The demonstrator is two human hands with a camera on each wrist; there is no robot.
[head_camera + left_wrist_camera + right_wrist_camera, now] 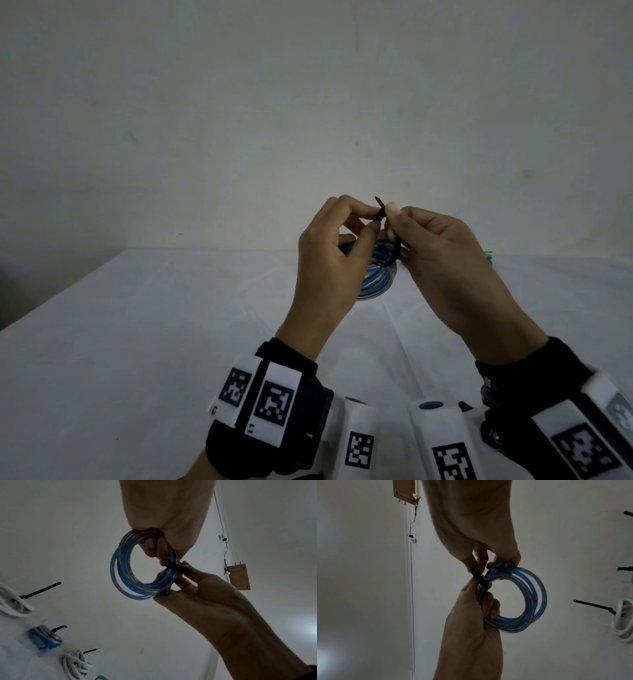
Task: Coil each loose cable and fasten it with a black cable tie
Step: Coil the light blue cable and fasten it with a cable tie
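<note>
A coiled blue cable point(145, 566) is held above the white table point(171, 342) by the left hand point(329, 260) and right hand point(445, 260), both pinching a black tie point(381, 212) not yet tightened, while three tied coils point(44, 637) are seen below.

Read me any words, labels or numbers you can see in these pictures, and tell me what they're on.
No readable words, brands or numbers.
Wrist bands: black-and-white square code markers, patterns only; tiny marks at their corners are too small to read.
Blue cable, cable tie, white cables and wooden box: no print visible.
</note>
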